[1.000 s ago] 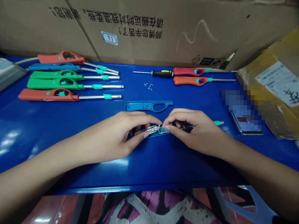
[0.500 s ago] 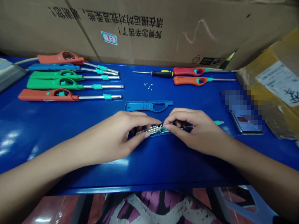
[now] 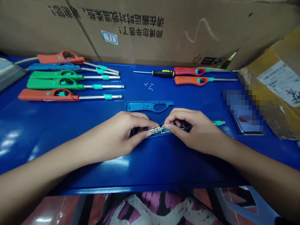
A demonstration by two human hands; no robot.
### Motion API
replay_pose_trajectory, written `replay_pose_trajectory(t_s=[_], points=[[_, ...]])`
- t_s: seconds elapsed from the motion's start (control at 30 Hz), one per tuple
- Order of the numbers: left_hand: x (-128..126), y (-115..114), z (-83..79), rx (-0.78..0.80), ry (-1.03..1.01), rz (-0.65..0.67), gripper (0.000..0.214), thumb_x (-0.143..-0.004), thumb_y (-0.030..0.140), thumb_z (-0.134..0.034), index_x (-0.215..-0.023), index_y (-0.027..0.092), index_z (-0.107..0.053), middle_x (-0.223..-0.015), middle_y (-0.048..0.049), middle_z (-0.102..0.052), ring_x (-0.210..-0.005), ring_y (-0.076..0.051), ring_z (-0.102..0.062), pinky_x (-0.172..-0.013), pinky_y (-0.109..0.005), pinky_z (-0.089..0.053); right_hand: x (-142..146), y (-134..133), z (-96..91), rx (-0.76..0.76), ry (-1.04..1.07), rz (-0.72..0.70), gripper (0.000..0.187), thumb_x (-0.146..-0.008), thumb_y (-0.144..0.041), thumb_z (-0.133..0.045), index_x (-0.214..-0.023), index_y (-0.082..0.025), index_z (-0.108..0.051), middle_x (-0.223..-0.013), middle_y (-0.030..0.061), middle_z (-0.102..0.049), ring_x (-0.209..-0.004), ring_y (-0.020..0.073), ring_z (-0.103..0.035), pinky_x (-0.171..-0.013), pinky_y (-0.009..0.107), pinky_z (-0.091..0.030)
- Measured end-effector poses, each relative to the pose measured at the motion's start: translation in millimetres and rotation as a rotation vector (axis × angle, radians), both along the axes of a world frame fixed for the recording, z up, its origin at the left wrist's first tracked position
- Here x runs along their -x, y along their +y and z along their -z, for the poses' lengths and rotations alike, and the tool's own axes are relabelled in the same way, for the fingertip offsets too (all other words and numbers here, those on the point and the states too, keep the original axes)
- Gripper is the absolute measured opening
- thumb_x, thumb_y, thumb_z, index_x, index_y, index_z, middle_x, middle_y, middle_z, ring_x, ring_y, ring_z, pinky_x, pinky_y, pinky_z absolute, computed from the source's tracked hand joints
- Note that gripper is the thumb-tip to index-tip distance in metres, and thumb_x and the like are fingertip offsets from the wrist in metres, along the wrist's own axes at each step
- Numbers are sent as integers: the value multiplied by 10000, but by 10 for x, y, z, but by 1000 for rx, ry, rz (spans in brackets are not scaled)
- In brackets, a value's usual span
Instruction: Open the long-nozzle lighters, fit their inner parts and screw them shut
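Between the fingers of my left hand [image 3: 131,132] is a small clear fuel tank [image 3: 154,129] with metal fittings. My left hand is closed on it, thumb below and fingers above. It lies over a blue lighter half-shell [image 3: 157,135], mostly covered by my hands. My right hand [image 3: 193,128] is closed in a pinch at the tank's right end, by a white tube or wire and a green part. What exactly its fingertips grip is hidden. A metal rod with a green tip [image 3: 218,123] sticks out past my right hand. The other blue half-shell [image 3: 146,106] lies open just beyond.
Several long lighters in orange, blue and green [image 3: 53,83] lie at the left. A screwdriver [image 3: 163,73], loose screws [image 3: 149,86], a red lighter [image 3: 185,71] and an orange lighter [image 3: 189,80] lie at the back. A phone [image 3: 248,123] and cardboard boxes [image 3: 278,103] stand right.
My left fingers have shifted slightly on the clear tank, closing nearer its left end. My right hand has barely moved, and everything else on the table stays in place.
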State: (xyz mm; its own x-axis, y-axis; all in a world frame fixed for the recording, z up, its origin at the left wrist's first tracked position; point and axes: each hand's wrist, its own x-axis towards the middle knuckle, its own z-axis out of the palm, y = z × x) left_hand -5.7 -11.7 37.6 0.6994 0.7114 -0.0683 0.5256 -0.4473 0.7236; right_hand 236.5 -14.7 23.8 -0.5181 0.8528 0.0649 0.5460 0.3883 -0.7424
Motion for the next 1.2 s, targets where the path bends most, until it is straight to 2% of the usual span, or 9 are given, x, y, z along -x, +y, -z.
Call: replay_pose_trajectory(t_s=[0.43,0.63,0.97,1.03,1.2], points=[[-9,-14,-7,42,24,-53,312,-994,304,-568,-1273,331,-705,-1113,0,-740,-912,-156,-693,-820,-265,-563,22,-17,-26,60,24,61,101,-903,-197,-644,-828,-204,-711,-757,-34,-634,-672,91,-529,-631,262,-411],[-29,-2,-29,50,30,-77,310,-985,313,-569,-1255,305,-721,-1075,-33,-753,-866,-178,-696,-714,-254,-561,36,-23,-19,56,57,91,102,-896,-189,-648,-815,-197,-711,-737,-28,-629,-643,94,-516,-603,268,-396],[-31,-20,-23,74,-9,-85,303,-994,294,-565,-1250,298,-725,-1087,-36,-743,-919,-183,-687,-830,-293,-557,49,-27,-29,40,52,106,111,-896,-201,-647,-805,-197,-710,-736,-14,-631,-641,106,-511,-592,269,-387],[-36,-25,-22,79,-10,-91,305,-991,291,-568,-1253,300,-724,-1087,-36,-743,-916,-183,-686,-791,-279,-553,53,-24,-28,40,53,105,110,-896,-201,-646,-807,-196,-711,-733,-16,-630,-641,104,-510,-591,266,-387],[-51,-26,-24,85,-8,-116,312,-983,290,-570,-1257,301,-721,-1083,-32,-742,-869,-174,-685,-574,-216,-471,59,-34,-23,30,57,116,117,-897,-197,-644,-805,-192,-716,-717,-21,-625,-622,97,-500,-578,263,-375]])
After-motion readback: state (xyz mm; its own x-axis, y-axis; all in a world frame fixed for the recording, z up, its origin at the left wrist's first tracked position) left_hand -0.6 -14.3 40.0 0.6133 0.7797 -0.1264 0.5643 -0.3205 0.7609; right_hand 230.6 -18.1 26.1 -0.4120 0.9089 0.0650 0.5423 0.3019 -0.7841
